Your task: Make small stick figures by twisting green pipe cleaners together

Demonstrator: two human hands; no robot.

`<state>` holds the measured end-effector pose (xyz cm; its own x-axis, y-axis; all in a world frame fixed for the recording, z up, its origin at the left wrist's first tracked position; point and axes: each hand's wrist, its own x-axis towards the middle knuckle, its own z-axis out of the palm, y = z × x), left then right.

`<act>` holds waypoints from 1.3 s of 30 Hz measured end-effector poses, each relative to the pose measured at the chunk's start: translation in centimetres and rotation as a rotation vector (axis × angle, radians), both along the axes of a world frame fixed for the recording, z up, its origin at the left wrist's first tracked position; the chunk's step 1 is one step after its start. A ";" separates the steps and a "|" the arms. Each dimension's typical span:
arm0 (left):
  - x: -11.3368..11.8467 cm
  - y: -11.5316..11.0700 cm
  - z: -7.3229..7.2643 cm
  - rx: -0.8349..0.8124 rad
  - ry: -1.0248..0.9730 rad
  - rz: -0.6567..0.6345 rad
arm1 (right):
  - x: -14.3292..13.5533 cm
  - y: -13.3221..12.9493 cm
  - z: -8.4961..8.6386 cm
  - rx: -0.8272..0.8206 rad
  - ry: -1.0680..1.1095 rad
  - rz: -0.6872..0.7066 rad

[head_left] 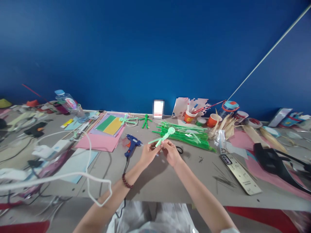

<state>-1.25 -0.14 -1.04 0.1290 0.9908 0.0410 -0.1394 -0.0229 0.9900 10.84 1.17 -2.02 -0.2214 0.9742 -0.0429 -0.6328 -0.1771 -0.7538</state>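
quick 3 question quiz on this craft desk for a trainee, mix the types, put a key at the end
1. True or false: the blue glue gun lies left of the bright green fuzzy stems.
2. Which thing is held between the left hand and the right hand?
A) orange paper cup
B) pale green fuzzy stick figure
C) phone in a patterned case
3. Fill in: the clear plastic bottle on the left has a ____ cap.

Key: 1 true; 2 B; 3 blue
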 end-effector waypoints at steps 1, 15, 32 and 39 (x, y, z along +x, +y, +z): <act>0.0 -0.1 0.0 0.033 0.068 0.034 | -0.1 0.0 0.0 0.011 -0.014 -0.006; -0.6 0.3 -0.4 -0.211 -0.317 -0.353 | 0.3 -0.4 -0.4 0.065 -0.036 0.321; -0.8 0.4 -0.2 -0.056 -0.079 -0.133 | 0.7 0.7 -0.4 0.098 -0.373 -0.294; -0.7 0.7 -0.2 -0.091 -0.072 -0.125 | 0.8 0.7 0.2 0.187 -0.435 -0.181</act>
